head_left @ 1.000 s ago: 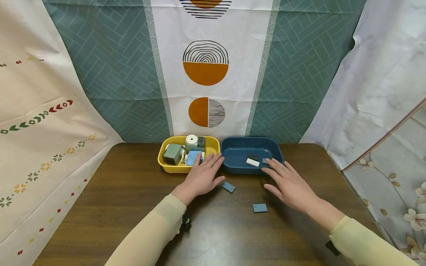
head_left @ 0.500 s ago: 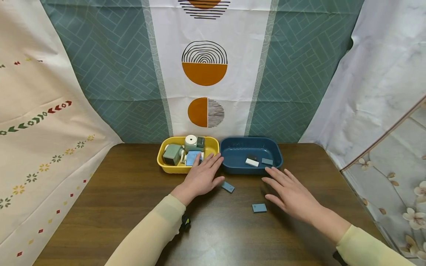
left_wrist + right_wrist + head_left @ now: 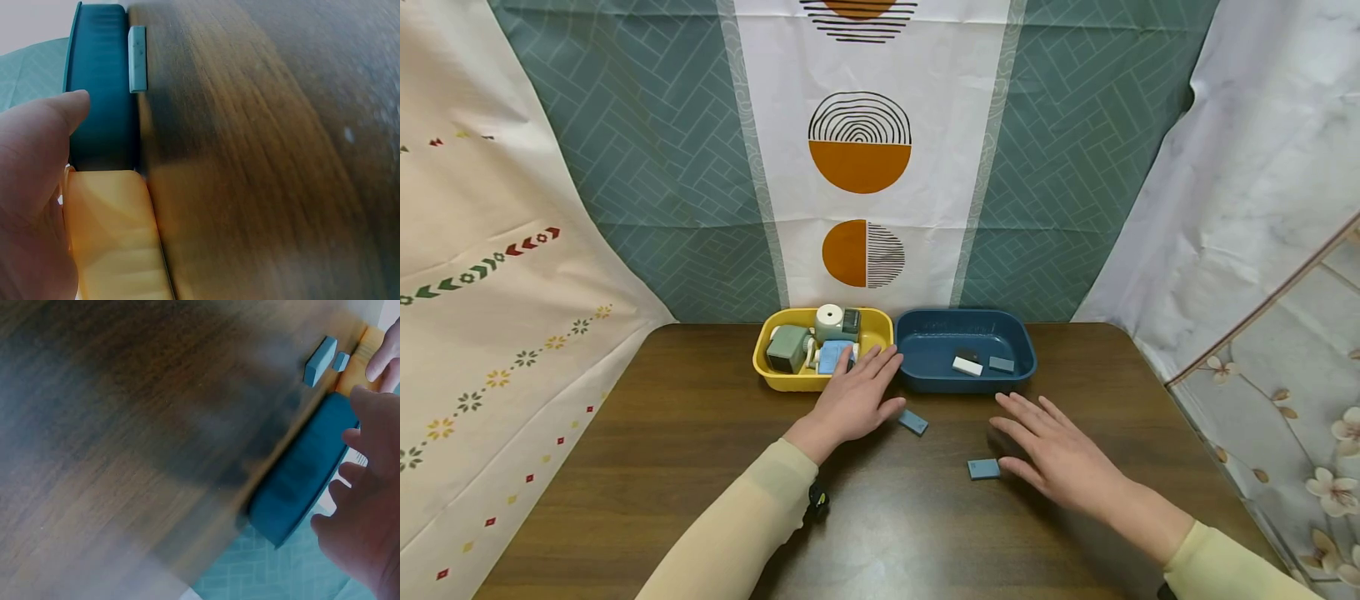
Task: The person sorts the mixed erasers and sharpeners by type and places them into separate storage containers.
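Note:
My left hand [image 3: 853, 400] lies with straight fingers over the front right corner of the yellow tray [image 3: 775, 381], its fingertips beside a light-blue piece [image 3: 833, 356] inside. Close to its thumb, a flat blue-grey rectangular block [image 3: 913, 422] lies on the table. Fingers spread, my right hand [image 3: 1060, 454] is held over the table in front of the navy tray [image 3: 966, 385]. Its thumb tip comes right beside a second blue-grey block [image 3: 983, 469]. The navy tray holds a white block [image 3: 967, 367], a dark block [image 3: 967, 355] and a blue-grey block [image 3: 1002, 364].
Green-grey boxy pieces [image 3: 789, 348] and a piece with a white round top [image 3: 830, 318] fill much of the yellow tray. Both trays stand side by side at the table's back edge, against a patterned curtain [image 3: 700, 167]. Cloths hang at left and right.
My right hand has drawn back from the navy tray toward the near side, uncovering the blue-grey block inside it. My left hand has stayed put.

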The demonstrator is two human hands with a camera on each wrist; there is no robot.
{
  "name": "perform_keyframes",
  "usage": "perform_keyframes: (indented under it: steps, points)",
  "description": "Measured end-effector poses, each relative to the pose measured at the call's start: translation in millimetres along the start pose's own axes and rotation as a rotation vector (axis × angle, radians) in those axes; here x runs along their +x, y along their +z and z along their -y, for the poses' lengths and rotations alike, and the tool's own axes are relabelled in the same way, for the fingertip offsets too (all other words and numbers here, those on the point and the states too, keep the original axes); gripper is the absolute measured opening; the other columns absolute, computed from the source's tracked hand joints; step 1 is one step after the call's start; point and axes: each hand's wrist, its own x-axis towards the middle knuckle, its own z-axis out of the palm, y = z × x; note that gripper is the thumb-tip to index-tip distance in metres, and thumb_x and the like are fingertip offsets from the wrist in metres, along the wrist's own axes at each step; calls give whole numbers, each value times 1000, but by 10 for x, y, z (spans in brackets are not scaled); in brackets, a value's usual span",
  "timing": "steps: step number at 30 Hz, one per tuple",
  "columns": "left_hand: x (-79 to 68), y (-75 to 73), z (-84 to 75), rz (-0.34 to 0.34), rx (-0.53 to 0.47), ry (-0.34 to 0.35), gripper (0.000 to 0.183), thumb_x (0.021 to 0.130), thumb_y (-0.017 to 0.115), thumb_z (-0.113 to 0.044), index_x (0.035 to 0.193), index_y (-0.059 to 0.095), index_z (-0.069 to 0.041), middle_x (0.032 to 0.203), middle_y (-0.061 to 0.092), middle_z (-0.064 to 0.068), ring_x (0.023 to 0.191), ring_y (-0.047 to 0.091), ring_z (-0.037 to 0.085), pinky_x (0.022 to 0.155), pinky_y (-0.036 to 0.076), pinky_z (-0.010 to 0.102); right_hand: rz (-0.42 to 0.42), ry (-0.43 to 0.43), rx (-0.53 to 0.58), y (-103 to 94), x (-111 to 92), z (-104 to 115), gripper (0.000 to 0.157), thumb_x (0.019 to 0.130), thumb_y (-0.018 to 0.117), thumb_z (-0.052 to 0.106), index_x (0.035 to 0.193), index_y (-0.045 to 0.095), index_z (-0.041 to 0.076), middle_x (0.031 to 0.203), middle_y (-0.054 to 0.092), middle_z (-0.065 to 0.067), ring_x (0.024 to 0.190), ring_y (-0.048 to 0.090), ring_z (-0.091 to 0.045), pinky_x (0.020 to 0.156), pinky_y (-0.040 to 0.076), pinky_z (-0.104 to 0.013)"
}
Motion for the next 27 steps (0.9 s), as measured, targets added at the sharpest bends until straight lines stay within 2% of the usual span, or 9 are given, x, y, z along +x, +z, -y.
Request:
perform_keyframes:
  steps: [8,19,27]
  points:
    - [6,22,15,-8,2,6,76,114,54,-57,175,34,-18,182,25,1,168,23,27,134,5,63,38,-2,17,33,-7,20,57,103,82,37,150,67,9,172,46,-12,159,42,-37,125,33,-68]
    - [5,25,14,-15,-5,9,76,114,55,-57,175,34,-16,182,26,2,168,23,28,134,5,64,31,-31,37,89,-41,53,53,102,82,36,144,69,8,167,52,-17,155,47,-39,121,37,-69]
    - [10,19,14,-6,-17,7,77,114,55,-57,175,34,-16,183,25,2,169,21,28,134,3,64,61,-36,47,138,-46,48,51,102,83,36,141,70,7,167,52,-17,154,48,-41,122,38,-69]
